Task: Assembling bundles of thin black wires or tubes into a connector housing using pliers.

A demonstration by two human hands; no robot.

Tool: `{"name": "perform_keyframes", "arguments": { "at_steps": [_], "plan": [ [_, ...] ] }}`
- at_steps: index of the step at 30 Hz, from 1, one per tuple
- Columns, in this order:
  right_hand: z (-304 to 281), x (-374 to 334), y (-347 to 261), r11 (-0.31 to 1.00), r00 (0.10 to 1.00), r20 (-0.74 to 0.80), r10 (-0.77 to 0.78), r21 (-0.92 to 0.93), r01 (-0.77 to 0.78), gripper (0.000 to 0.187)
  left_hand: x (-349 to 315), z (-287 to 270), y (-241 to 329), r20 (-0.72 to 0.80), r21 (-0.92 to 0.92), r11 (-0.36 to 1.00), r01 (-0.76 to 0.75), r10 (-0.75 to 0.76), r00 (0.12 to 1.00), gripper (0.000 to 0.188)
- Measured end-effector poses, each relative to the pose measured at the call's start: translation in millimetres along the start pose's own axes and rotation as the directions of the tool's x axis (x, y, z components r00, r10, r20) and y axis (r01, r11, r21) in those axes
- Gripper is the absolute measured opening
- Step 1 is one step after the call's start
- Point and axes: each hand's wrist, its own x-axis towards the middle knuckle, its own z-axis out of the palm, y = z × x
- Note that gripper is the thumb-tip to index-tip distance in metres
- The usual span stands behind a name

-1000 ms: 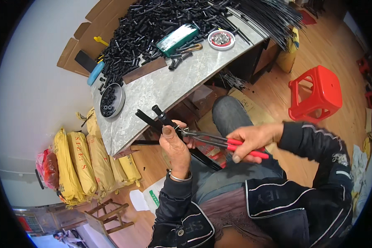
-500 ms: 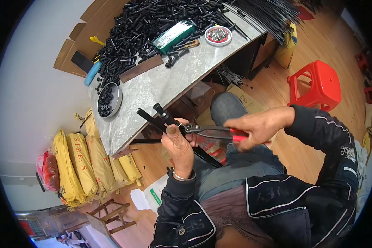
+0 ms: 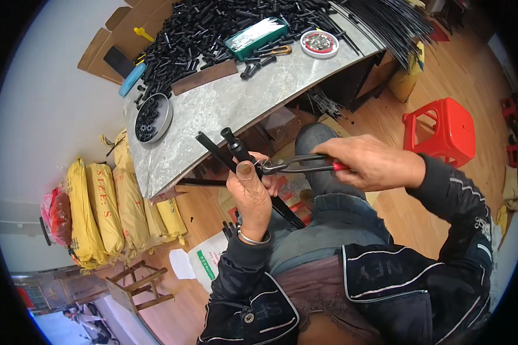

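Note:
My left hand (image 3: 252,192) is closed around black rods, its thumb pointing up. One of these, a thicker black rod with a knobbed end (image 3: 236,147), sticks out beyond the fingers beside a slimmer black rod (image 3: 212,148). Their lower ends slant down over my lap. My right hand (image 3: 371,163) grips a pair of pliers (image 3: 298,165) with red on the handles. The pliers' jaws meet the thick rod right by my left fingertips, where a bit of thin wire shows. What exactly the jaws bite on is too small to tell.
Black tubular parts (image 3: 195,43) heap on the grey table (image 3: 213,103), near a green box (image 3: 256,38), a dish of small metal pieces (image 3: 319,43) and a bowl of black rings (image 3: 153,118). A red stool (image 3: 441,131) stands right; yellow sacks (image 3: 106,207) lean left.
My right hand and the pliers have risen, so the handles now lie nearly level. My left hand keeps its hold on the rods. The whole view has shifted slightly.

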Motion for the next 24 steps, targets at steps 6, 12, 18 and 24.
{"name": "perform_keyframes", "arguments": {
  "at_steps": [6, 12, 18, 24],
  "plan": [
    [49.6, -15.3, -4.3, 0.03, 0.868, 0.491, -0.07, 0.871, -0.49, 0.042, -2.3, 0.2, 2.4, 0.037, 0.094, 0.995, 0.009, -0.013, 0.999, 0.071],
    [47.4, -6.9, 5.1, 0.195, 0.777, 0.586, -0.23, 0.81, -0.553, 0.036, -3.0, -4.1, -0.6, 0.066, 0.069, 0.997, 0.026, -0.031, 0.997, 0.069],
    [30.8, -7.9, -1.4, 0.986, 0.911, -0.379, -0.163, -0.074, 0.146, 0.035, 2.6, -4.5, -1.0, 0.038, -0.045, 0.999, 0.017, -0.015, 0.999, 0.067],
    [14.7, -4.6, -8.4, 0.608, 0.845, 0.493, 0.208, 0.612, -0.507, 0.035, 4.2, -3.1, 0.7, 0.088, -0.04, 0.999, 0.035, -0.032, 0.996, 0.067]
  ]
}}
